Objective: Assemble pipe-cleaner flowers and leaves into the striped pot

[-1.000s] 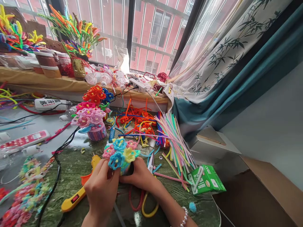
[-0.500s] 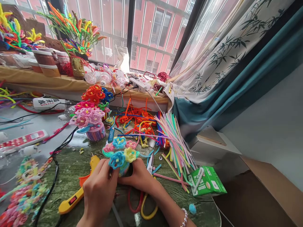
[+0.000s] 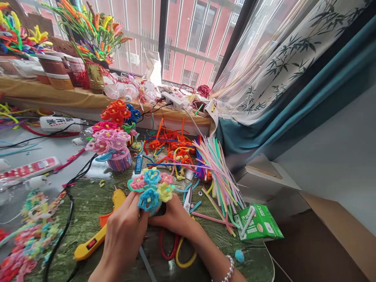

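A small pot of pipe-cleaner flowers, with a blue flower (image 3: 149, 199), a yellow one and pink ones, sits between my two hands over the table's front part. My left hand (image 3: 125, 227) closes on its left side, the fingers up against the petals. From the right, my right hand (image 3: 174, 216) wraps round the pot, which is mostly hidden behind the flowers and fingers. Under my right wrist lie scissors (image 3: 188, 200) with one red and one yellow handle loop. A yellow glue gun (image 3: 91, 245) lies just left of my left hand.
Beyond the hands stands a striped pot (image 3: 120, 161) of pink flowers. Pastel pipe cleaners (image 3: 216, 172) lie to the right, near a green box (image 3: 258, 223). A black cable (image 3: 69, 203) runs down the left. Loose pipe-cleaner pieces (image 3: 32, 239) pile at the lower left.
Both hands keep hold of the flower pot. The bunch has turned slightly, and my left fingers sit a little higher against the pink flower. The view has shifted slightly.
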Demonstrator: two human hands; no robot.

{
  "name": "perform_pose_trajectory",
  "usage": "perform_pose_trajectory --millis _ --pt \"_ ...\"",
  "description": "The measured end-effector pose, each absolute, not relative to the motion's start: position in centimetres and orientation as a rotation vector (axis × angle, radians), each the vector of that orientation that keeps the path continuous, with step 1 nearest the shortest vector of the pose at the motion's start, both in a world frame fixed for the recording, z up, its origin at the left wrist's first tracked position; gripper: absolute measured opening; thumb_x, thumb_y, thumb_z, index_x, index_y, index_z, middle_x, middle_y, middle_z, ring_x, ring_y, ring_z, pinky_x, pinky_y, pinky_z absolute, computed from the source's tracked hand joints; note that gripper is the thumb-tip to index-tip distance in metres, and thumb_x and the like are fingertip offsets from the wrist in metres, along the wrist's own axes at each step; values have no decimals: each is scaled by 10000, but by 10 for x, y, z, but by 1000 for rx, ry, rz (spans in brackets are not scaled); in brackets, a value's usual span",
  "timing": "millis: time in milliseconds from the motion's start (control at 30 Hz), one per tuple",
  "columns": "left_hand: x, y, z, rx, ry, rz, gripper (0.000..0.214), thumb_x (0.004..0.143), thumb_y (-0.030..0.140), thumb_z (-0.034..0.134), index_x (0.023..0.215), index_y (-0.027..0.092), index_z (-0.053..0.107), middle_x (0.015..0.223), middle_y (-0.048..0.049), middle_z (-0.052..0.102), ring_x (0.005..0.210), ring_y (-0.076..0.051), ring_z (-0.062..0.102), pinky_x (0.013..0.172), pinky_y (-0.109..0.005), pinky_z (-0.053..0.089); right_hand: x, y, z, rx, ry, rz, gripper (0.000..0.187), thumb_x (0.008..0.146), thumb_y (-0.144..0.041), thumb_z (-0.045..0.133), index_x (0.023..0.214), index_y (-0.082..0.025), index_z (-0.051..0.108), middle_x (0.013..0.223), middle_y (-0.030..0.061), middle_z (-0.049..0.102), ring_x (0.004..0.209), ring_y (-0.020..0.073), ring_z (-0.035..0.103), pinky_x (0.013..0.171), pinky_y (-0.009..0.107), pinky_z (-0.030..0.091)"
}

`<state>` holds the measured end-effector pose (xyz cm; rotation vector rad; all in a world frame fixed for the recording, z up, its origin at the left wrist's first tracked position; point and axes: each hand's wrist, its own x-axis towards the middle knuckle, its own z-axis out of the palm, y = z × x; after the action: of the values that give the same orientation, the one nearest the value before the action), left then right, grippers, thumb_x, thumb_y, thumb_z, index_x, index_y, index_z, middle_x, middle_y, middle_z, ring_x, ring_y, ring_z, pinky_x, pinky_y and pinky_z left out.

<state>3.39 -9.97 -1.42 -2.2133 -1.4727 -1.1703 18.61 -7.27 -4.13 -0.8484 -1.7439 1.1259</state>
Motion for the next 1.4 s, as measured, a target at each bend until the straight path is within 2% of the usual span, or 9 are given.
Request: perform_pose_trajectory --millis 233,333,467,533,767,900,1033,1200,1400 --pt "32 -101 -11 -2257 -1536 -1166 224 952 235 423 813 227 599 726 20 661 602 -138 676 538 -218 448 185 -73 -42 -824 -1725 1138 469 738 -217 842 1190 -253 719 1197 1 754 1147 261 669 1051 358 480" --pt "31 -102 -11 -2231 -1591 -1165 191 929 210 453 804 227 595 705 30 638 585 -126 652 537 -217 428 185 -73 -44 -857 -1740 1139 434 732 -229 844 1151 -243 729 1150 5 766 1110 264 683 1028 363 494" --pt "33 -102 -11 -2219 -1680 -1242 273 935 287 466 681 232 551 633 31 586 530 -129 600 499 -234 394 186 -72 -45 -921 -1749 1125 473 716 -232 851 1170 -227 718 1150 17 759 1081 265 689 991 354 509" --pt "33 -100 -10 -2236 -1705 -1321 296 922 302 469 643 234 541 596 36 567 492 -125 565 478 -234 381 186 -72 -45 -897 -1755 1130 420 730 -232 841 1135 -220 730 1131 18 762 1084 263 689 995 347 505" --pt "25 -95 -5 -2246 -1760 -1396 296 907 400 515 727 235 682 692 13 698 546 -146 637 500 -240 420 186 -73 -40 -950 -1770 1153 399 751 -265 831 1132 -195 738 1105 45 770 1043 275 708 953 358 524" --pt "25 -93 -2 -2214 -1723 -1394 376 907 432 509 610 232 622 526 28 601 427 -139 559 440 -247 386 185 -74 -40 -953 -1740 1177 458 735 -280 849 1170 -206 728 1133 44 770 1064 281 709 945 356 528" --pt "24 -92 -4 -2309 -1593 -1306 305 929 367 482 777 223 705 732 -16 735 614 -171 698 544 -234 478 185 -73 -45 -908 -1723 1192 431 740 -314 852 1143 -212 740 1099 34 780 1053 272 712 949 344 531" --pt "22 -91 -6 -2384 -1529 -1229 288 919 321 474 792 241 720 871 -33 778 749 -195 744 619 -237 529 186 -72 -48 -911 -1738 1154 412 743 -349 853 1121 -222 750 1126 30 777 1049 262 710 961 335 526" --pt "23 -90 0 -2469 -1542 -1198 272 886 292 471 803 266 729 880 -25 776 798 -208 746 640 -251 527 185 -73 -48 -909 -1730 1140 413 732 -345 857 1116 -241 744 1129 14 779 1046 263 715 965 345 538"
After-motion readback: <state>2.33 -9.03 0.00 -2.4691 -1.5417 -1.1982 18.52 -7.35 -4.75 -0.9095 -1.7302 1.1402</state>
